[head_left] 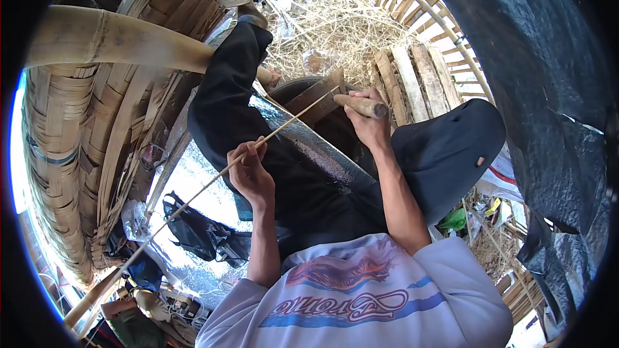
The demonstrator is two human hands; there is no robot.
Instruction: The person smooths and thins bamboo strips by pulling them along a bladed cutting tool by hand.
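My left hand [250, 173] is closed in a pinch around a long, thin bamboo strip [213, 182]. The strip slants from the lower left up to a tip near my right hand [369, 122]. That hand wraps round the thick wooden handle [361, 106] of a knife. A wide, brownish blade [314, 104] shows beside the strip's upper end; whether the two touch I cannot tell. Both hands are above my lap, between my bent legs in black trousers [442, 161]. Below the blade a dark round container [293, 93] is partly hidden.
A thick bamboo pole [122, 38] crosses at the upper left, above large woven bamboo baskets [64, 174]. Dry straw [342, 32] and wooden slats [419, 80] lie ahead. A black plastic sheet [548, 90] hangs at right. A black plastic bag [200, 229] lies at left.
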